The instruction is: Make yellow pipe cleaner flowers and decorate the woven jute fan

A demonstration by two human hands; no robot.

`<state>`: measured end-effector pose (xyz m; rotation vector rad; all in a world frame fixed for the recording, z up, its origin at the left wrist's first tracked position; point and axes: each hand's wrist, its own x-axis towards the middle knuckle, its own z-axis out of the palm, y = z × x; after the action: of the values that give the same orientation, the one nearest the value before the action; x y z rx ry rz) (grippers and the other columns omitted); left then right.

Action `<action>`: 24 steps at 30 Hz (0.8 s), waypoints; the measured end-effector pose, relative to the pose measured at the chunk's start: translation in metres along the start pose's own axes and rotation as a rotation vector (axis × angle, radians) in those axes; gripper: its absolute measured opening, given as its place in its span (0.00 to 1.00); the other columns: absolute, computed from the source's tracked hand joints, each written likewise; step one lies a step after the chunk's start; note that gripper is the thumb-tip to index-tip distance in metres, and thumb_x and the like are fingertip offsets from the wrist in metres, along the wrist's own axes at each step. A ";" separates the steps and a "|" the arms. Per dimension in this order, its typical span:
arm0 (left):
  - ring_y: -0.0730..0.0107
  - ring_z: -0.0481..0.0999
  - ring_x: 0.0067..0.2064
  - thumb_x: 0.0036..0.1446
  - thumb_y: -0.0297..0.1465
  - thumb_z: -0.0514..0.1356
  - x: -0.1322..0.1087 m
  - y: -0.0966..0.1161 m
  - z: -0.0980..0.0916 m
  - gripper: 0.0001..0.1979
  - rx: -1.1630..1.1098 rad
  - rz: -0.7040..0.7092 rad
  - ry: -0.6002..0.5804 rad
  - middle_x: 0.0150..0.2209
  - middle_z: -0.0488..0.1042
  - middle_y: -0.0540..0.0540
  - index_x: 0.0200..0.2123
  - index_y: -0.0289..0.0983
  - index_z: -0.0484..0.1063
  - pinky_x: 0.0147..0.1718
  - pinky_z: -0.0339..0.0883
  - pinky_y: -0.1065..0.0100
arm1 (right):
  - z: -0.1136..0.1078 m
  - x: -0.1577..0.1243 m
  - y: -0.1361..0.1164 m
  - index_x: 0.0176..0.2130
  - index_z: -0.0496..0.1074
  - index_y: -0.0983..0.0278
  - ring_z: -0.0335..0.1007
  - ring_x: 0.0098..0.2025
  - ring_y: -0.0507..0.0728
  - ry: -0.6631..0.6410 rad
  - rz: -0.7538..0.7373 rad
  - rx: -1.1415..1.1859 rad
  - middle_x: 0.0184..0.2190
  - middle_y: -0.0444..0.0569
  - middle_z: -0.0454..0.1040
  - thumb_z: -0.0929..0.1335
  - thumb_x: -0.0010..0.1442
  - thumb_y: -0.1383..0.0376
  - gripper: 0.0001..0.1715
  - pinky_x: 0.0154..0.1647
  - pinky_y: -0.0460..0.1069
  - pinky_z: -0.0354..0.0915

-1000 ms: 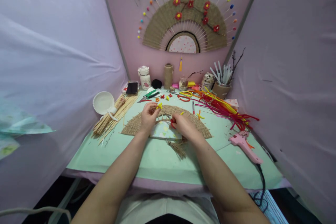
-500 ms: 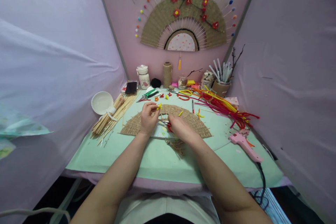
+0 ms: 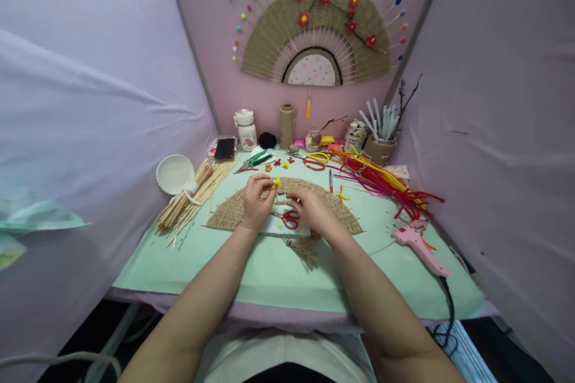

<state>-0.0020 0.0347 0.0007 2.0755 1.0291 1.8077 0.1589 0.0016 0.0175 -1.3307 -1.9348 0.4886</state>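
My left hand (image 3: 259, 200) pinches a small yellow flower (image 3: 276, 182) that looks made of fuzzy chenille stems. Below it, red-handled scissors (image 3: 290, 219) lie on the white patterned centre of a woven straw fan (image 3: 339, 210). Close above the scissors' handles is my right hand (image 3: 311, 206), fingers bent and apart, with nothing visible in them. A speck of yellow (image 3: 312, 190) shows behind the right hand, mostly hidden by it. A straw tassel (image 3: 303, 253) hangs from the fan's lower edge onto the green tabletop (image 3: 269, 275).
A pink glue gun (image 3: 420, 246) and a pile of coloured chenille stems (image 3: 386, 182) lie to the right. Bundled sticks (image 3: 188, 197) and a white dish (image 3: 175, 174) are at left. Green-handled pliers (image 3: 257, 160), small flowers (image 3: 277, 162) and more scissors (image 3: 314, 163) sit beyond the fan.
My right hand has let go of the red-handled scissors, which now lie on the fan, and has shifted slightly up. My left hand has moved a little right with the yellow flower.
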 end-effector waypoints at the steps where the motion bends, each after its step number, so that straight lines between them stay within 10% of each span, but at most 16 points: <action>1: 0.67 0.70 0.43 0.54 0.29 0.59 -0.001 0.002 0.001 0.03 -0.002 -0.001 -0.014 0.39 0.67 0.44 0.34 0.37 0.71 0.38 0.70 0.65 | -0.002 0.002 -0.001 0.33 0.75 0.63 0.69 0.36 0.55 0.089 -0.001 0.032 0.33 0.50 0.76 0.65 0.56 0.66 0.08 0.39 0.48 0.60; 6: 0.68 0.70 0.41 0.54 0.29 0.59 -0.007 0.010 0.007 0.03 -0.024 -0.013 -0.077 0.38 0.67 0.44 0.34 0.38 0.71 0.36 0.71 0.66 | -0.005 0.005 -0.003 0.35 0.75 0.63 0.70 0.38 0.55 0.263 -0.032 0.158 0.35 0.50 0.76 0.65 0.57 0.63 0.10 0.42 0.49 0.63; 24: 0.67 0.70 0.41 0.54 0.29 0.59 -0.008 0.010 0.007 0.03 -0.008 -0.012 -0.085 0.37 0.68 0.44 0.34 0.37 0.70 0.35 0.70 0.67 | -0.002 0.006 -0.002 0.33 0.76 0.63 0.71 0.34 0.54 0.136 0.035 0.336 0.33 0.47 0.78 0.65 0.55 0.65 0.10 0.39 0.48 0.64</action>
<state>0.0084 0.0249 -0.0014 2.1171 1.0087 1.6985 0.1580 0.0063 0.0225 -1.1507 -1.6362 0.6888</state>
